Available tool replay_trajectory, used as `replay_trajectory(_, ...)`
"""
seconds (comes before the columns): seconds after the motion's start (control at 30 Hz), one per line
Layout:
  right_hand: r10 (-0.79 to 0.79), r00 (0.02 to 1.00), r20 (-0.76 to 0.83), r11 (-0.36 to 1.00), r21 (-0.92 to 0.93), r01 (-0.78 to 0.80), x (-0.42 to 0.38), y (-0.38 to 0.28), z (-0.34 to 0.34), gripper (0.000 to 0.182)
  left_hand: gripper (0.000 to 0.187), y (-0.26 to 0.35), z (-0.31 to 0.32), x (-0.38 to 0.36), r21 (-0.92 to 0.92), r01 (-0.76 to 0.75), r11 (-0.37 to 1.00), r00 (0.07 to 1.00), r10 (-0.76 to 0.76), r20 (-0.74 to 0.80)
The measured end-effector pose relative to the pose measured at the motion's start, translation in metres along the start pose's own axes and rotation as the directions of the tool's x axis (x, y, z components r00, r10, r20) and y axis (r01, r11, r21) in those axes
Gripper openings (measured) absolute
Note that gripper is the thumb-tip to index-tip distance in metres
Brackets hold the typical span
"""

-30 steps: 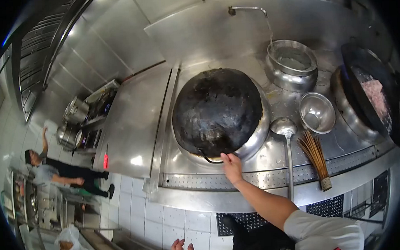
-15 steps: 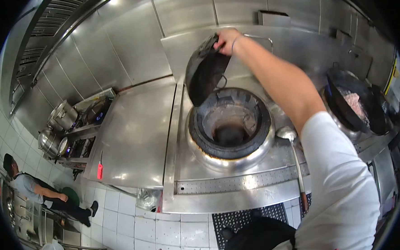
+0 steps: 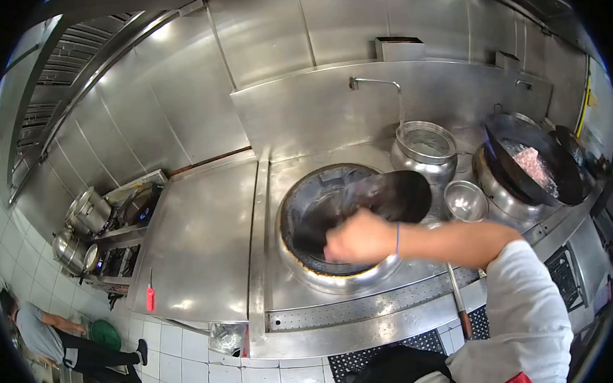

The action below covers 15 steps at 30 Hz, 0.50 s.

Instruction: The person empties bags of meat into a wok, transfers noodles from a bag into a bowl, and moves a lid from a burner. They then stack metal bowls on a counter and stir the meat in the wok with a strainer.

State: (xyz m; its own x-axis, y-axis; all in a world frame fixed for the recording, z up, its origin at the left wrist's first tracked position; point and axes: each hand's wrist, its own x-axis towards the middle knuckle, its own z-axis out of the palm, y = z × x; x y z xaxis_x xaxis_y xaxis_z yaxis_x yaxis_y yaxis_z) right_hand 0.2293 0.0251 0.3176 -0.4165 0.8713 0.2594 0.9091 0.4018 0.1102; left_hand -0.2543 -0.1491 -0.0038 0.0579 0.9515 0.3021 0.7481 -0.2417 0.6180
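My right hand (image 3: 361, 237), smeared by motion, is closed on the near rim of a dark wok (image 3: 400, 192). The wok is tilted and blurred over the round wok burner (image 3: 307, 275), covering part of its opening. Below my forearm, the wooden-ended handle of a ladle (image 3: 459, 296) lies across the stove's front edge; the forearm hides its bowl. To the right of the burner sits a small metal bowl (image 3: 466, 201), with a round steel pot (image 3: 425, 146) behind it. My left hand is out of sight.
A second wok (image 3: 502, 155) with pink meat (image 3: 532, 166) in liquid stands on the right burner. A faucet (image 3: 377, 82) is on the back wall. A red-handled tool (image 3: 150, 297) lies on the left steel counter (image 3: 204, 231). Pots (image 3: 89, 211) and another person (image 3: 44, 337) are farther left.
My right hand has brought the wok down from above the back of the burner to over its opening. The view has shifted, and my left hand has left the bottom edge.
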Motion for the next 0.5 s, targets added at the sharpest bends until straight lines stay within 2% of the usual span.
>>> replay_trajectory(0.03,-0.053,0.998,-0.036,0.985,0.162,0.058,-0.029,-0.012,0.028,0.038,0.043,0.015,0.002,0.018,-0.029,-0.017,0.999,0.999,0.018,0.028)
replay_trajectory(0.07,-0.073,0.994,-0.084,0.983,0.163,0.086,-0.042,-0.005,0.046,0.042,0.043,0.027,0.005,0.036,-0.056,-0.036,0.998,0.998,0.039,0.051)
replay_trajectory(0.17,-0.060,0.992,-0.108,0.991,0.112,0.073,-0.072,0.004,0.086,0.040,0.040,0.069,0.006,0.072,-0.168,0.213,0.962,0.973,-0.194,0.122)
replay_trajectory(0.2,-0.026,0.992,-0.124,0.992,0.116,0.041,-0.078,0.004,0.107,0.037,0.042,0.076,0.008,0.078,-0.187,0.195,0.963,0.976,-0.172,0.132)
replay_trajectory(0.3,0.157,0.987,-0.020,0.984,0.092,-0.154,-0.081,-0.006,0.141,0.034,0.044,0.089,0.014,0.092,-0.182,0.122,0.976,0.982,-0.093,0.164)
replay_trajectory(0.33,0.170,0.979,-0.113,0.980,0.120,-0.156,-0.077,-0.007,0.150,0.034,0.044,0.094,0.016,0.090,-0.180,0.121,0.976,0.980,-0.089,0.177)
replay_trajectory(0.5,0.222,0.952,-0.210,0.966,0.183,-0.185,-0.057,-0.016,0.162,0.033,0.043,0.106,0.020,0.059,-0.088,0.206,0.975,0.939,-0.171,0.298)
